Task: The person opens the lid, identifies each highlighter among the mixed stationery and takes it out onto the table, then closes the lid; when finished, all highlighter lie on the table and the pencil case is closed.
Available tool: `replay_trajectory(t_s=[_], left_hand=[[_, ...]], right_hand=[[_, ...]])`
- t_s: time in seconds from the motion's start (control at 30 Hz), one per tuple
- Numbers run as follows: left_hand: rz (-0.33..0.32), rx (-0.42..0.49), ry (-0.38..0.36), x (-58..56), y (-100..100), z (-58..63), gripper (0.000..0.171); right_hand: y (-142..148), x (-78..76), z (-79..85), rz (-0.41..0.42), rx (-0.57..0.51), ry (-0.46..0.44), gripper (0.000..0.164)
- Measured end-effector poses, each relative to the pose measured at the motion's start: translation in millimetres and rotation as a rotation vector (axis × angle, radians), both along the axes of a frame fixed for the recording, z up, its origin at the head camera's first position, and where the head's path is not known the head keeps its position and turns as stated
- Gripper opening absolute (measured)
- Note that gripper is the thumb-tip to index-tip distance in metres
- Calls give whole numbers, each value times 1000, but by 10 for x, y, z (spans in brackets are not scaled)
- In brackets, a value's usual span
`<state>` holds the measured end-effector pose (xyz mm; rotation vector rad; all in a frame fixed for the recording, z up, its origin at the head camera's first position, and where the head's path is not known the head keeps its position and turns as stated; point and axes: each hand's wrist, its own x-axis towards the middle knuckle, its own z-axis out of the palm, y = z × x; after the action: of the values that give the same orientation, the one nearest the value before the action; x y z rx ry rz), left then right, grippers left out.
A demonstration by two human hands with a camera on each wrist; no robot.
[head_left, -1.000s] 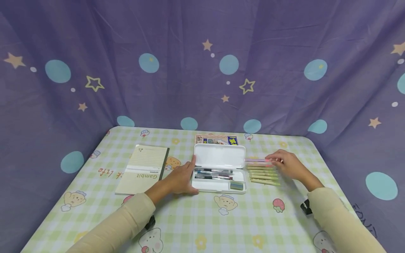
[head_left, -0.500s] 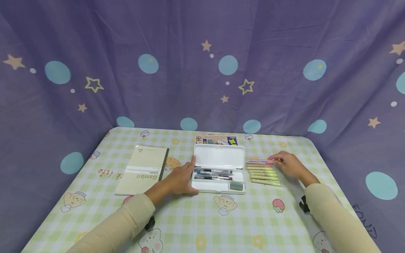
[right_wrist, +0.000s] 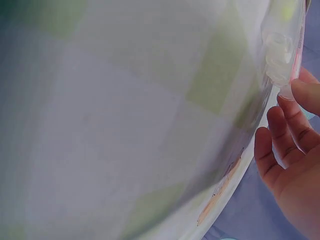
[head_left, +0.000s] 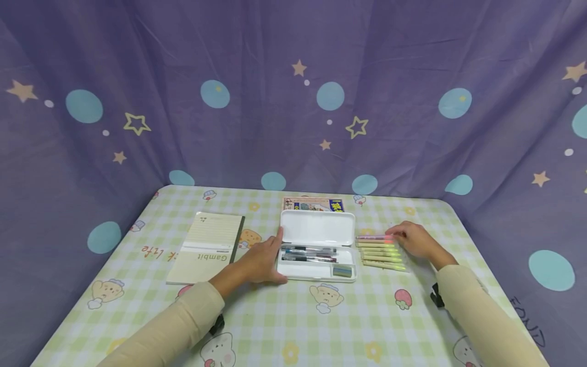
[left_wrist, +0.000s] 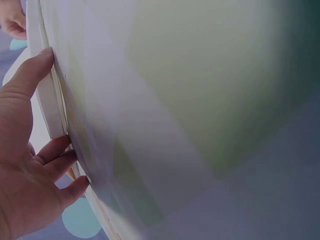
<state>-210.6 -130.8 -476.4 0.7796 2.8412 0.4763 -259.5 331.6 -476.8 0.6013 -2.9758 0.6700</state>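
A white pencil case [head_left: 317, 228] lies open in the middle of the table, lid folded back. Several clear-barrelled pens [head_left: 309, 253] lie inside, and a grey-green striped block [head_left: 342, 270] sits in its small compartment. My left hand [head_left: 263, 259] holds the case's left end, thumb at the near edge and fingers along the side. Right of the case, pale pens with yellow ends [head_left: 382, 256] lie in a row. My right hand [head_left: 415, 239] pinches the right end of a pink-ended pen [head_left: 373, 237] at the far side of that row. In the right wrist view, clear plastic [right_wrist: 278, 57] shows beside the fingertips.
A Gambit notebook [head_left: 206, 247] lies left of the case. Behind the lid, a printed colourful sheet [head_left: 313, 204] is partly hidden. A checked cloth [head_left: 339, 331] covers the table, and a purple curtain [head_left: 257, 132] hangs behind it.
My right hand has drawn the pink-ended pen rightward, away from the case lid, and slightly toward me, beside the row. My left hand stays on the case.
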Motion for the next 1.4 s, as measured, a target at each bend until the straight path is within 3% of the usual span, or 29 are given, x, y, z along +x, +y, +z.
replay_trajectory(t_s=[0.63,0.9,1.4], left_hand=[[-16,-8,13,-1,-6,-20,143],[-5,-7,16,9,-1,9,142],[1,-21,11,-2,2,-18,142]], right_hand=[[-52,11,84,-25,14,-15,23],[-199,40,193,29,-16,66,25],[-685,66,270,57,-130,-56,39]])
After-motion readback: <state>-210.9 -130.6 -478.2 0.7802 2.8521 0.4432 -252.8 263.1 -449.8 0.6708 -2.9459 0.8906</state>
